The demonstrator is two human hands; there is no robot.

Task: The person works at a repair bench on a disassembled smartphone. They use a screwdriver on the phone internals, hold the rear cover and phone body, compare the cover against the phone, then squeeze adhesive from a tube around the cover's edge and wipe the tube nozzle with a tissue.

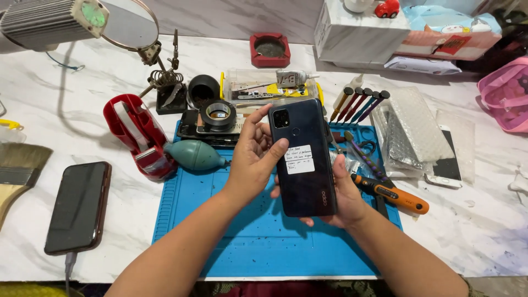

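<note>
Cradling a dark phone (303, 159), right hand (344, 201) sits mostly hidden behind it.

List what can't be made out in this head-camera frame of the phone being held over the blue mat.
- Dark phone: its screen side faces away; only the back shows.
- White label on it: handwriting too small to make out.
- Right hand: the phone covers its fingers.
- Left hand: its palm is turned away.
- Flat brush: cut off by the left edge.
- Pink bag: cut off by the right edge.
</note>
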